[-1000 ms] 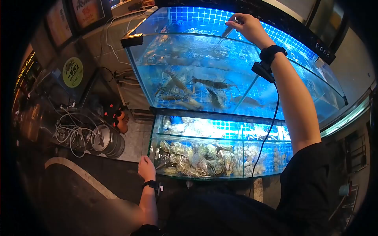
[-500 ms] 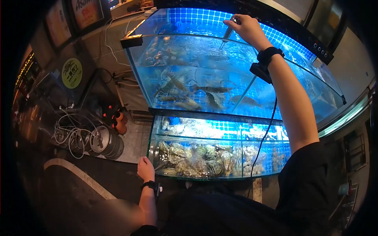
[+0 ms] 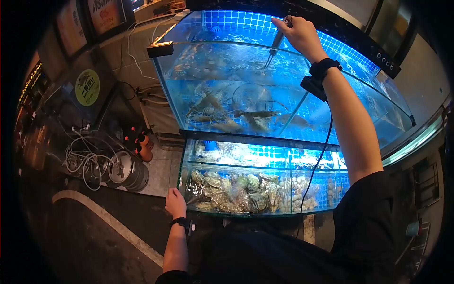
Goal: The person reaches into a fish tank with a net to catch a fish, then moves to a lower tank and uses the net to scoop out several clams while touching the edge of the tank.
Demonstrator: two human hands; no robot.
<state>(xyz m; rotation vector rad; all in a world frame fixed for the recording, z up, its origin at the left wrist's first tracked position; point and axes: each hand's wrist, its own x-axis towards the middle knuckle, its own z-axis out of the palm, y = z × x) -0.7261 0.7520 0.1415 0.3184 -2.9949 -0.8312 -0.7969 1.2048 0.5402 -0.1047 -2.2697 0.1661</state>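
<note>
My right hand (image 3: 302, 37) is closed around the dark handle of a hand net (image 3: 278, 38), above the upper glass tank (image 3: 163, 90). Two thin metal rods run from the handle down to the water, and a faint round hoop shows below the surface. Several shrimp-like animals (image 3: 257, 117) lie near the tank's bottom, close to that hoop. My left hand (image 3: 175, 203) is closed beside the left front corner of the lower glass tank (image 3: 181, 170); what it grips, if anything, is hidden. Oysters (image 3: 257, 199) fill the left part of the lower tank.
Paler shellfish (image 3: 302, 189) sit behind a glass divider in the lower tank. A black cable (image 3: 316, 168) hangs from my right wrist. To the left stand metal kegs (image 3: 124, 170), looped white hoses (image 3: 80, 161) and orange bottles (image 3: 144, 147). A control panel (image 3: 385, 59) is at the right.
My right hand has shifted slightly right, and more of the net's handle shows, slanting down into the tank. My left hand stays in place. Ripples in the lower tank differ.
</note>
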